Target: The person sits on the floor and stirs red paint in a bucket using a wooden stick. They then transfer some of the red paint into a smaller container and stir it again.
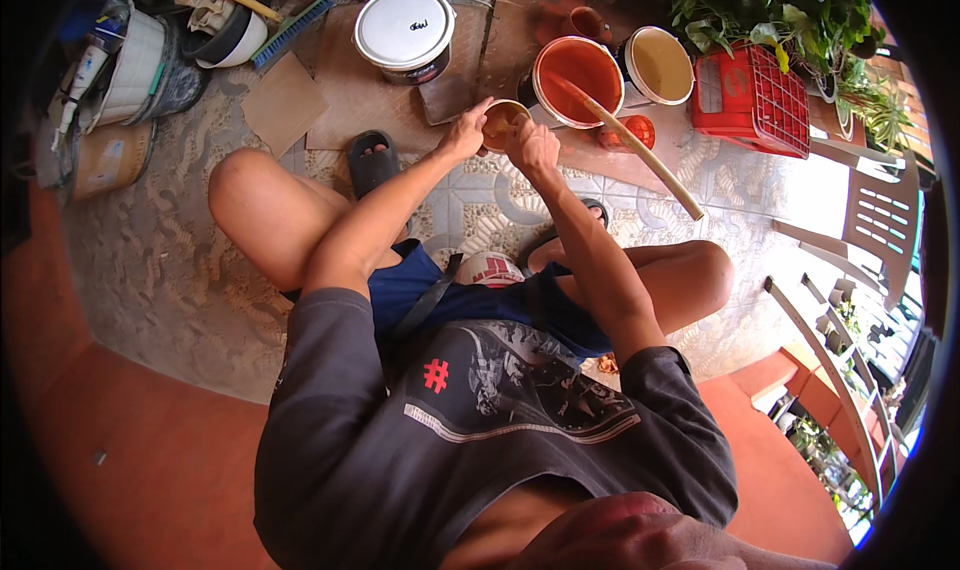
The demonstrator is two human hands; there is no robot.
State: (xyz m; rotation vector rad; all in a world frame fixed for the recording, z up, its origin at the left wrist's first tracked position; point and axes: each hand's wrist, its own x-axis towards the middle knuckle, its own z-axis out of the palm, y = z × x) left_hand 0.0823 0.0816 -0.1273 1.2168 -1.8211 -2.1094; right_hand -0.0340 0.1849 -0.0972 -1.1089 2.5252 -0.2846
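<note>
My left hand [470, 130] grips the side of a small container [500, 120] with orange-brown contents, held out above the floor between my knees. My right hand [533, 142] is closed at that container's right side, its fingers bunched at the opening; what they hold is hidden. Just right and behind stands a bucket of red-orange paint [570, 65] with a long pale stick [660, 170] resting in it and jutting toward me. A smaller red-orange container [628, 132] sits below that stick, and a bucket of tan paint [660, 65] stands to its right.
A white-lidded bucket [402, 30] is at the back on cardboard [345, 95]. Buckets [135, 70] and a blue-bristled brush [290, 35] lie left. A red crate [748, 105], plants [770, 5] and plastic chair [878, 215] are right. A white-and-red tub [490, 268] is between my legs.
</note>
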